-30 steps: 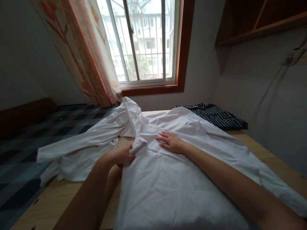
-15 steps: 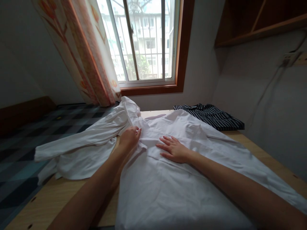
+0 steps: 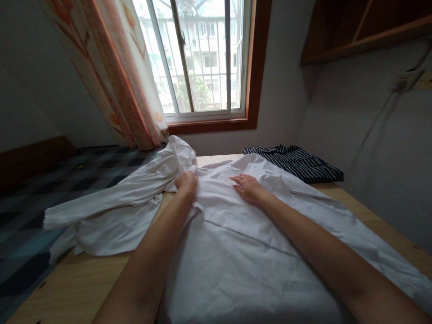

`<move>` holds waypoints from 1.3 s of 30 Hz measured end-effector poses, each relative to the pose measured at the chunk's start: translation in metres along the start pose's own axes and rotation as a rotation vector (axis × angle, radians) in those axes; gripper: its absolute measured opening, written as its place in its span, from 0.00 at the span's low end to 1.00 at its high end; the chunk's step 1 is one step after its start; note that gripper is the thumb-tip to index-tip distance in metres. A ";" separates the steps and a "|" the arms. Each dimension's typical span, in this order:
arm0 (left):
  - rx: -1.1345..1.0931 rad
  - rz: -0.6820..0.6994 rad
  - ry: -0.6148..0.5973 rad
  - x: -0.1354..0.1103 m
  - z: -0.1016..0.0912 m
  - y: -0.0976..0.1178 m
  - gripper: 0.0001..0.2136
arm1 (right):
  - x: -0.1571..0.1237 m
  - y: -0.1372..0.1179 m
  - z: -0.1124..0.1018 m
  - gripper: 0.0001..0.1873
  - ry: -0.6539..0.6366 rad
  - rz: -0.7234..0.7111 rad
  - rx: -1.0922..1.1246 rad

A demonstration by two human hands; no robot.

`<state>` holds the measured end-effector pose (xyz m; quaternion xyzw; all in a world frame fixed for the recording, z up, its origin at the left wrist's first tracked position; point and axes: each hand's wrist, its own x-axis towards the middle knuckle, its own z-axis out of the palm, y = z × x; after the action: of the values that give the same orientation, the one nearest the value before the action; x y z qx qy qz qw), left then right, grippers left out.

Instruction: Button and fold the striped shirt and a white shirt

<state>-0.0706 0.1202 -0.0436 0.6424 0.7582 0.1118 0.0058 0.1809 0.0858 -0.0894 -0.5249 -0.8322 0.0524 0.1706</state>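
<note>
A white shirt (image 3: 243,252) lies spread over the wooden table, its lower part closest to me and one sleeve stretching to the right. At its left edge, near the upper part, my left hand (image 3: 186,181) is closed with the cloth pinched in it; the fingertips are partly hidden. My right hand (image 3: 248,186) rests palm down on the upper part of the shirt, fingers stretched out. To the left of my left hand lies a rumpled white long-sleeved garment (image 3: 124,207), draped from the table toward the checked bedding; I cannot tell whether it joins the shirt.
A dark striped shirt (image 3: 297,163), folded, lies at the table's far right. Dark checked bedding (image 3: 97,168) borders the wooden table (image 3: 84,279) on the left. Behind are a barred window (image 3: 202,63) and a flowered curtain (image 3: 111,76). A wooden shelf (image 3: 371,31) hangs upper right.
Both hands have moved away from me, toward the shirt's far end. My right hand has slid forward and slightly right over the cloth; the left stays closed at the edge.
</note>
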 end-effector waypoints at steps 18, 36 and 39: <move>0.182 0.179 0.253 -0.026 0.022 0.003 0.21 | -0.018 0.013 0.007 0.31 -0.135 0.108 -0.112; 0.048 0.318 0.118 -0.020 0.060 -0.023 0.24 | -0.028 -0.041 0.022 0.26 0.106 0.108 -0.062; -0.020 0.309 0.079 -0.012 0.059 -0.032 0.26 | -0.026 -0.036 0.019 0.19 0.154 0.175 -0.127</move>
<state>-0.0903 0.1136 -0.1086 0.7463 0.6489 0.1440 -0.0351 0.1539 0.0486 -0.1039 -0.6079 -0.7693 -0.0263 0.1951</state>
